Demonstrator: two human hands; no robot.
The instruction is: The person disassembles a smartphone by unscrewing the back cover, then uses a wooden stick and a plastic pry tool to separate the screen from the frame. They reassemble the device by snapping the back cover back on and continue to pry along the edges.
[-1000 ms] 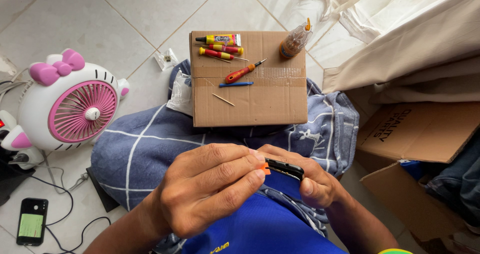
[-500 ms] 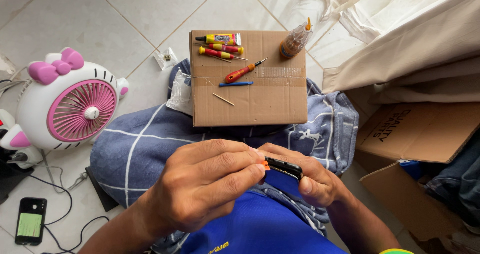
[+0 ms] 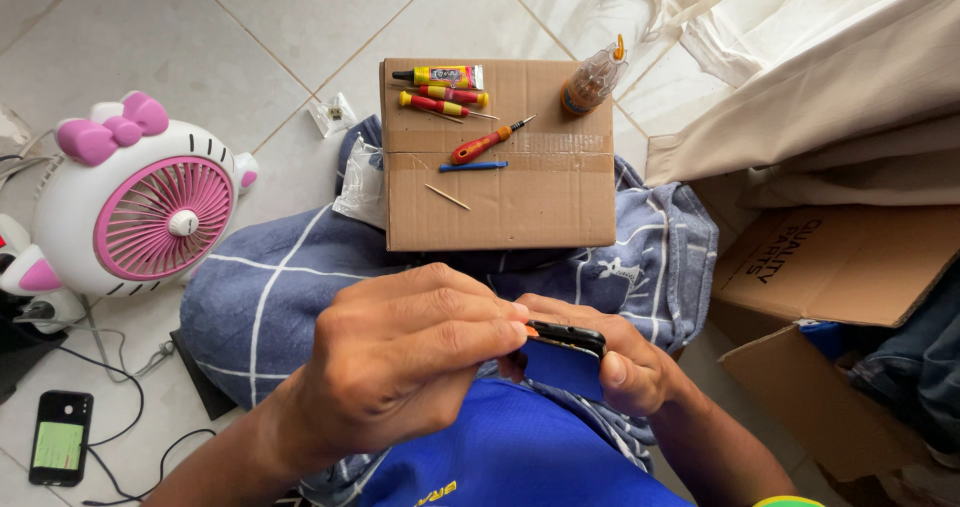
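Note:
My right hand (image 3: 632,372) holds a small phone (image 3: 566,355) on edge, with a black rim and a blue back, over my lap. My left hand (image 3: 410,357) is closed on a thin tool with an orange tip (image 3: 530,331), and that tip touches the phone's upper left edge. The left hand hides most of the tool and part of the phone. Both hands are above a blue checked blanket (image 3: 260,287).
A flat cardboard box (image 3: 520,207) ahead carries a red screwdriver (image 3: 487,142), a second screwdriver (image 3: 440,102), a glue tube (image 3: 440,74), a blue tool (image 3: 472,166) and a thin stick (image 3: 447,197). A glue bottle (image 3: 592,79) stands beside it. There is a pink fan (image 3: 150,202) to the left, a phone with cables (image 3: 60,450) on the floor, and open cartons (image 3: 840,267) to the right.

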